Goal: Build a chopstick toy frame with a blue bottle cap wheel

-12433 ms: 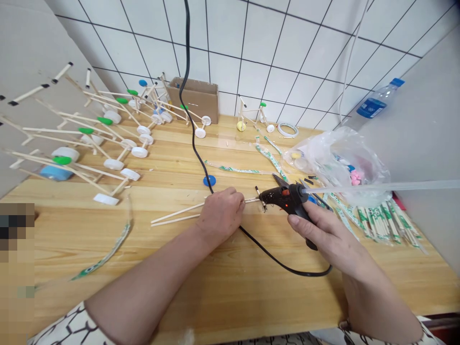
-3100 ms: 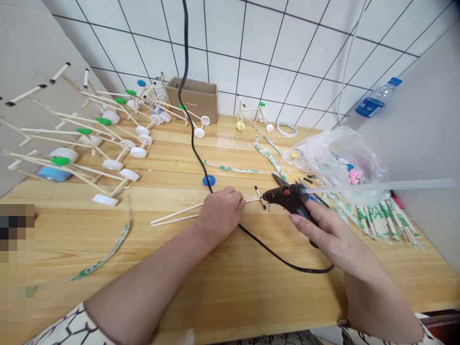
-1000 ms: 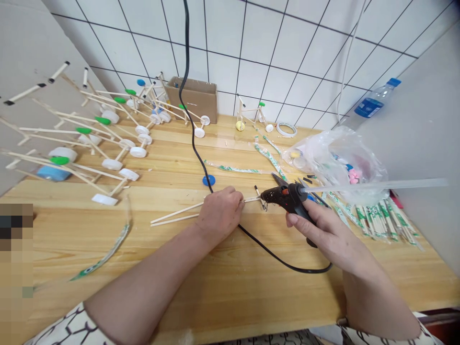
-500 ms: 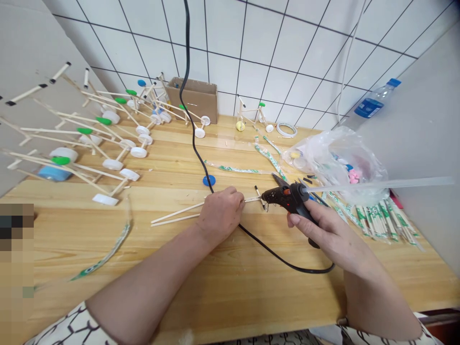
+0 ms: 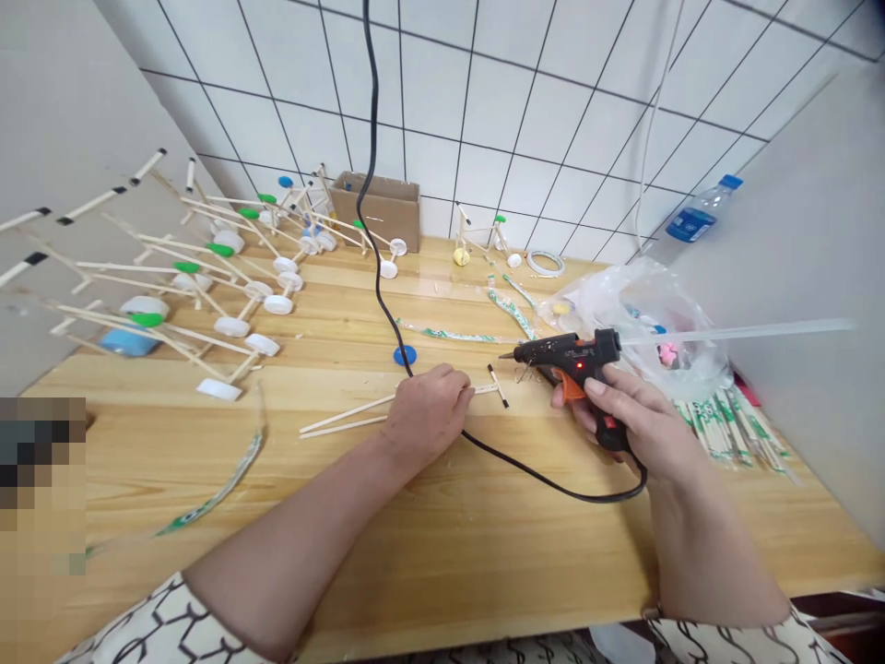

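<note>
Head view: right hand (image 5: 622, 426) grips a glue gun (image 5: 573, 355), left hand (image 5: 425, 415) pins chopsticks (image 5: 346, 415); bottle label (image 5: 690, 226) unreadable.

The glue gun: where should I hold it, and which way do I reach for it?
Hold the glue gun by its black grip, reaching in from behind and below, as the right hand does. The grip hangs down from the body, so fingers can wrap around it. That probably also keeps them well back from the pointed nozzle at the front.

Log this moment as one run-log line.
left hand: on chopsticks | right hand: holding glue gun | gun light: red | glue stick: in gun
</note>
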`<state>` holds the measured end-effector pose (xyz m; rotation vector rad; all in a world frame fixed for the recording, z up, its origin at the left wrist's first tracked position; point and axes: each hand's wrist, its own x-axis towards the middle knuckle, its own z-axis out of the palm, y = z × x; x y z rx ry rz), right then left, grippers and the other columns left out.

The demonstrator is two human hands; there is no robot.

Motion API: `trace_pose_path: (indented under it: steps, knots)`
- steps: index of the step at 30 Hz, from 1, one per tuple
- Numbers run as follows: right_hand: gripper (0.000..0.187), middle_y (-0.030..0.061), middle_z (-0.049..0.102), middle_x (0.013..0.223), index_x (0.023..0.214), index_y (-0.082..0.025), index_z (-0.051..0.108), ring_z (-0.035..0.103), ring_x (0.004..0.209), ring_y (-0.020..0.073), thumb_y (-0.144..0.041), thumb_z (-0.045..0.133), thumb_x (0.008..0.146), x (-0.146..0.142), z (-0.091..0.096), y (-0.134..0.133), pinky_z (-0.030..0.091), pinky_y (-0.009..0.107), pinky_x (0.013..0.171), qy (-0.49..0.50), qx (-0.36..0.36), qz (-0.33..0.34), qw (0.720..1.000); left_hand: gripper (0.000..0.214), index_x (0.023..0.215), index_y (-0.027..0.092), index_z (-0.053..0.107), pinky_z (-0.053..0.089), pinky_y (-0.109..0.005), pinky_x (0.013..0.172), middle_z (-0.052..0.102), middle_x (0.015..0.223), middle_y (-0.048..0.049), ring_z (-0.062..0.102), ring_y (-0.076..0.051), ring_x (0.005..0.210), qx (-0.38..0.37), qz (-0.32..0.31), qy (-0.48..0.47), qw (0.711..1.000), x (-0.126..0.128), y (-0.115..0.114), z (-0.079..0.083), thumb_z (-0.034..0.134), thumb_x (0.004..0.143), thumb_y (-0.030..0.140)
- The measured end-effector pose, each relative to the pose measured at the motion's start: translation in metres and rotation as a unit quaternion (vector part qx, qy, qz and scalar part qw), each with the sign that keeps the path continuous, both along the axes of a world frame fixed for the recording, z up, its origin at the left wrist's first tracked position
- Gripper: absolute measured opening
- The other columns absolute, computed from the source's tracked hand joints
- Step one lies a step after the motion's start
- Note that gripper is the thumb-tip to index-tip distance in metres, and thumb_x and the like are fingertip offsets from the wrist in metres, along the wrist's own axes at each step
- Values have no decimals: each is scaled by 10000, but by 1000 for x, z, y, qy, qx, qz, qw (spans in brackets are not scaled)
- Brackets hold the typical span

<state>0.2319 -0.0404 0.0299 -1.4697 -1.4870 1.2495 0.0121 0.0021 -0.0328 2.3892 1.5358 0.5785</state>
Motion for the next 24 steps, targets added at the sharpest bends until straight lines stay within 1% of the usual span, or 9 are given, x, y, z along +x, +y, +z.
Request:
trace_pose_path:
  steps: [2,4,6,11,13,16,19,22,24]
  knots:
    - [276,4,495,603,832,-176,576,381,470,111,-441,500,827,0,0,4,290,240,400,66,6,-11,998,241,801,182,637,428,-257,655,661,815,-31,609,-155,773,25,-10,-38,999,-1,0,0,411,871,230]
    - [241,41,574,747,847,-185,572,384,493,108,-417,513,817,-1,0,7,331,247,421,131,12,-19,991,250,790,178,633,428,-249,672,659,789,-33,602,-143,758,48,-21,-75,996,-3,-1,3,402,877,220]
    - [238,65,595,857,885,-187,572,382,515,109,-406,505,818,0,-2,10,357,254,439,183,9,-23,983,261,776,172,630,425,-242,671,651,756,-35,589,-133,728,70,-37,-109,991,-5,-1,6,398,884,224]
    - [275,31,560,739,991,-210,547,455,579,140,-423,489,826,3,-4,13,360,235,427,268,-35,-41,962,328,719,157,630,400,-225,604,594,626,-23,536,-114,617,94,-98,-157,978,-12,0,14,393,900,294]
    - [282,26,560,766,1016,-221,532,486,618,141,-413,522,809,3,-3,15,373,223,423,300,-44,-56,951,326,746,153,639,398,-221,593,588,614,-18,526,-108,595,91,-122,-168,974,-14,1,15,410,894,331]
    - [243,19,551,787,991,-214,538,480,596,111,-387,528,820,2,1,17,400,199,419,347,-55,-66,934,313,799,145,646,406,-219,582,592,622,-16,526,-105,580,93,-153,-183,967,-17,1,17,466,859,394]
    - [212,5,515,719,968,-195,542,440,524,82,-367,479,861,4,5,22,382,157,370,385,-52,-87,917,309,825,140,642,424,-225,584,610,652,-20,551,-115,598,98,-177,-194,960,-20,1,19,573,784,439]
    - [197,5,490,673,918,-161,538,422,488,74,-321,427,885,9,6,33,355,139,325,407,-57,-95,907,287,845,147,632,441,-237,619,638,714,-30,586,-134,657,101,-185,-202,956,-24,3,21,659,721,405]
    - [162,17,492,674,855,-149,528,426,481,76,-269,421,873,10,7,43,362,147,314,412,-71,-83,905,229,836,160,625,449,-243,640,646,749,-36,597,-141,693,101,-184,-212,955,-28,7,21,657,732,361]
